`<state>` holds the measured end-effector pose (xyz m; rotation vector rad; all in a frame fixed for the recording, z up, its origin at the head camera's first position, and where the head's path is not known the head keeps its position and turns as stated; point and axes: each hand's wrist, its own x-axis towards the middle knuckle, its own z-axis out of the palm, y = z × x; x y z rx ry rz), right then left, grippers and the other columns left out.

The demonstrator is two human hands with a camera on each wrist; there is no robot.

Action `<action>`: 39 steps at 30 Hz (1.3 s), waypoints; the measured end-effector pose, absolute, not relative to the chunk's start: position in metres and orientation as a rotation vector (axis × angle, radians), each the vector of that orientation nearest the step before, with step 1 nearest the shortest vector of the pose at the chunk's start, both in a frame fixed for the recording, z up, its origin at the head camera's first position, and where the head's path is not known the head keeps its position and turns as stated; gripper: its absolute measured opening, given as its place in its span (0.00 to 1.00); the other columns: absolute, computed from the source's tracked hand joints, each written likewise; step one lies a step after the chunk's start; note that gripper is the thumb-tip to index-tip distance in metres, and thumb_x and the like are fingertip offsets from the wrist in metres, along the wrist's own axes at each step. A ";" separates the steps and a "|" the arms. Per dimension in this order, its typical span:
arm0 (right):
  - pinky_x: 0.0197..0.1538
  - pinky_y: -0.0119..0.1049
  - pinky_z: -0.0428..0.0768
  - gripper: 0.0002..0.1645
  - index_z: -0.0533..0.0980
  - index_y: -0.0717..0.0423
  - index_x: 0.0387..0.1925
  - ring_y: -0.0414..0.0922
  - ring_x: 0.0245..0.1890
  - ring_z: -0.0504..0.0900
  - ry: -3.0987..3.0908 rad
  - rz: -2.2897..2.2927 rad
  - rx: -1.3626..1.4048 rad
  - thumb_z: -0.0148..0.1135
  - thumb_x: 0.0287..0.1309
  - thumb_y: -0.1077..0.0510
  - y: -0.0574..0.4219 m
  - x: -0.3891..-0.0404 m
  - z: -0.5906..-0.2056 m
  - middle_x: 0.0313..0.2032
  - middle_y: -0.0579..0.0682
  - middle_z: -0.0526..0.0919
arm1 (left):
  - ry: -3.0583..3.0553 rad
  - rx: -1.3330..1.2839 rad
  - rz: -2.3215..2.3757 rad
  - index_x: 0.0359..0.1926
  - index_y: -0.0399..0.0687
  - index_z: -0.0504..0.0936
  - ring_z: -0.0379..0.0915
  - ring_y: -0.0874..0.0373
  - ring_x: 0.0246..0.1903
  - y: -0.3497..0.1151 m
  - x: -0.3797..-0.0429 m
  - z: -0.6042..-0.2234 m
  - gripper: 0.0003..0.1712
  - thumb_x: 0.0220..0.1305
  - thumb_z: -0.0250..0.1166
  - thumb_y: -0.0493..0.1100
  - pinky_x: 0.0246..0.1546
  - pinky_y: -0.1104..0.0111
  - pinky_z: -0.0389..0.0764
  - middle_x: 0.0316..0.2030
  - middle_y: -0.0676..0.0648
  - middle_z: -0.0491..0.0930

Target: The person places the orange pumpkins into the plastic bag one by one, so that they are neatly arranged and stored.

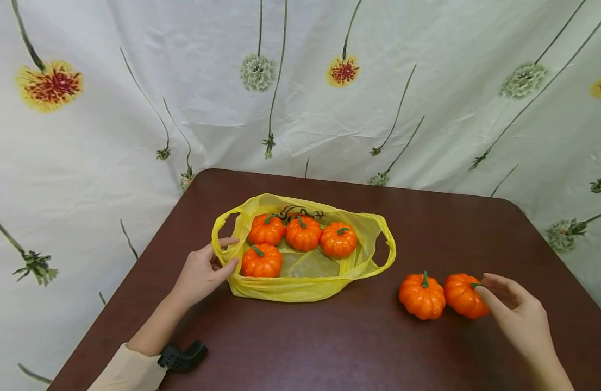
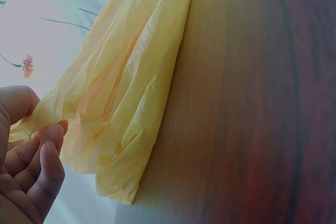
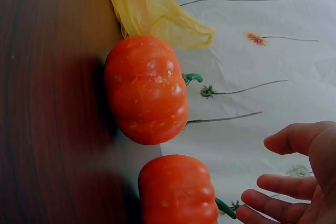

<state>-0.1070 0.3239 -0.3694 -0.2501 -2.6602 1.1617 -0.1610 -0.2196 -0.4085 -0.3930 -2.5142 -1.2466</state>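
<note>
A yellow plastic bag [image 1: 290,290] lies on the table with its mouth spread wide. Several small orange pumpkins with green stems, among them one at the front left [image 1: 261,262], sit inside it. My left hand [image 1: 202,271] pinches the bag at its left handle, thumb against fingers, as the left wrist view shows. Two more pumpkins stand side by side on the table, right of the bag: a nearer-to-bag one [image 1: 421,296] and an outer one [image 1: 463,296]. Beside the outer pumpkin's stem is my right hand [image 1: 520,315], its thumb and fingers apart in the right wrist view.
The dark brown table [image 1: 300,342] has rounded far corners. Behind it hangs a white cloth [image 1: 305,119] printed with flowers. A black wrist strap piece [image 1: 183,357] is by the left forearm. The bag's right handle loop [image 1: 390,247] stands up toward the loose pumpkins.
</note>
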 end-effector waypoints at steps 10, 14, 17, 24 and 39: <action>0.30 0.23 0.73 0.33 0.74 0.61 0.58 0.17 0.32 0.71 -2.676 1.108 -0.342 0.66 0.60 0.43 0.336 -0.111 -0.377 0.38 0.19 0.73 | -2.519 -0.385 -1.259 0.54 0.38 0.79 0.65 0.63 0.16 -0.220 -0.160 -0.408 0.22 0.59 0.69 0.37 0.19 0.71 0.71 0.21 0.53 0.74; 0.33 0.29 0.72 0.39 0.69 0.62 0.63 0.37 0.41 0.78 -2.782 1.027 -0.324 0.63 0.61 0.41 0.339 -0.115 -0.381 0.53 0.50 0.79 | -2.527 -0.377 -1.264 0.55 0.38 0.79 0.65 0.63 0.16 -0.220 -0.160 -0.407 0.22 0.59 0.69 0.38 0.20 0.71 0.72 0.21 0.53 0.74; 0.40 0.40 0.71 0.43 0.64 0.64 0.67 0.59 0.52 0.73 -2.860 1.018 -0.290 0.62 0.62 0.40 0.339 -0.117 -0.385 0.60 0.70 0.69 | -2.531 -0.373 -1.263 0.55 0.38 0.79 0.65 0.63 0.16 -0.220 -0.160 -0.407 0.22 0.59 0.69 0.38 0.20 0.71 0.71 0.21 0.53 0.74; 0.41 0.42 0.69 0.45 0.63 0.64 0.67 0.59 0.49 0.73 -2.945 0.976 -0.257 0.64 0.60 0.39 0.338 -0.120 -0.394 0.58 0.70 0.71 | -2.534 -0.374 -1.266 0.55 0.38 0.79 0.65 0.63 0.17 -0.220 -0.160 -0.407 0.22 0.59 0.68 0.38 0.20 0.71 0.71 0.21 0.52 0.74; 0.47 0.53 0.70 0.50 0.58 0.62 0.69 0.65 0.53 0.71 -2.961 1.047 -0.269 0.68 0.56 0.40 0.337 -0.121 -0.401 0.59 0.74 0.68 | -2.539 -0.364 -1.270 0.55 0.37 0.79 0.65 0.61 0.17 -0.219 -0.160 -0.405 0.22 0.59 0.68 0.37 0.20 0.71 0.72 0.21 0.52 0.74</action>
